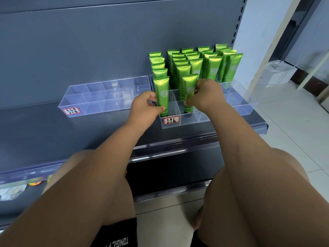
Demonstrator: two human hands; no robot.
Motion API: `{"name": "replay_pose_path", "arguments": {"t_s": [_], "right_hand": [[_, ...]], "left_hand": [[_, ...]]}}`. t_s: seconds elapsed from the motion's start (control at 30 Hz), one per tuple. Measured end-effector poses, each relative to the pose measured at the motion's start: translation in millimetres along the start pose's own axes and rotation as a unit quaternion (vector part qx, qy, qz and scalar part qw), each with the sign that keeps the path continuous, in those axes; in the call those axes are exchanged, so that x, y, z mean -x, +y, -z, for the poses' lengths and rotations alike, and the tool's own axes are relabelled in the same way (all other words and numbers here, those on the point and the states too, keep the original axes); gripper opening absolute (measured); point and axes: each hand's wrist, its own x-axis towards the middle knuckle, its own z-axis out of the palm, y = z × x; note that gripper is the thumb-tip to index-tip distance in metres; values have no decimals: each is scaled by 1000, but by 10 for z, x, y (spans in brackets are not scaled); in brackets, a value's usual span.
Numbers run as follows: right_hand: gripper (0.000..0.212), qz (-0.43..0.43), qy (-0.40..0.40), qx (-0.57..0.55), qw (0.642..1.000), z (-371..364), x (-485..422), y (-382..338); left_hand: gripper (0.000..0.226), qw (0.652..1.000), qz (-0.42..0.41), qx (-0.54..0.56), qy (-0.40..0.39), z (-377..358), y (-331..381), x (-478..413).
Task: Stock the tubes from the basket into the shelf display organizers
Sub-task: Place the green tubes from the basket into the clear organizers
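Black shorts [115,236] with white lettering and bare knees fill the bottom of the view, and both forearms reach up to the grey shelf [53,136].

Left hand [144,106] pinches a green Chamomile tube [161,93] low on its body, thumb in front and fingers curled behind. That tube stands upright, cap down, in the front-left compartment of the clear organizer [189,121].

Right hand [204,97] grips a second Chamomile tube [189,88] around its middle with the fingers wrapped on it. This one is also upright, cap down, in the next column to the right. Whether it sits in the front row or one row back is hard to tell.

Behind both, rows of the same green tubes [213,63] stand upright and packed close, filling the rear compartments. A red-bordered handwritten label [171,120] is stuck on the organizer's front wall.

Left of it, a second clear divided organizer [99,104] sits on the same shelf with its own handwritten label [71,110]. Its right end lies just beside the stocked one. Another clear divided tray [246,108] sits at the right end of the shelf.

Lower left, blurred packaged goods [12,191] show on a shelf below. Pale floor tiles [292,122] lie to the right.
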Motion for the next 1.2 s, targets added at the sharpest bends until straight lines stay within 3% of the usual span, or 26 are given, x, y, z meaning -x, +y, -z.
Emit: {"name": "replay_pose_path", "arguments": {"t_s": [0.43, 0.7, 0.93, 1.07, 1.2], "right_hand": [[28, -7, 32, -25, 999, -51, -22, 7], [38, -14, 39, -33, 999, -60, -21, 28], [34, -15, 47, -34, 998, -94, -19, 22], [22, -16, 49, -53, 997, -123, -19, 17], [25, -22, 36, -65, 997, -116, -2, -11]], "left_hand": [[32, 1000, -23, -2, 1, 0, 38, 52], [31, 999, -32, 24, -10, 0, 23, 68], [25, 1000, -20, 13, -4, -26, -12, 44], [27, 1000, -18, 14, -4, -34, 16, 54], [33, 1000, -15, 11, -2, -30, 45, 78]]}}
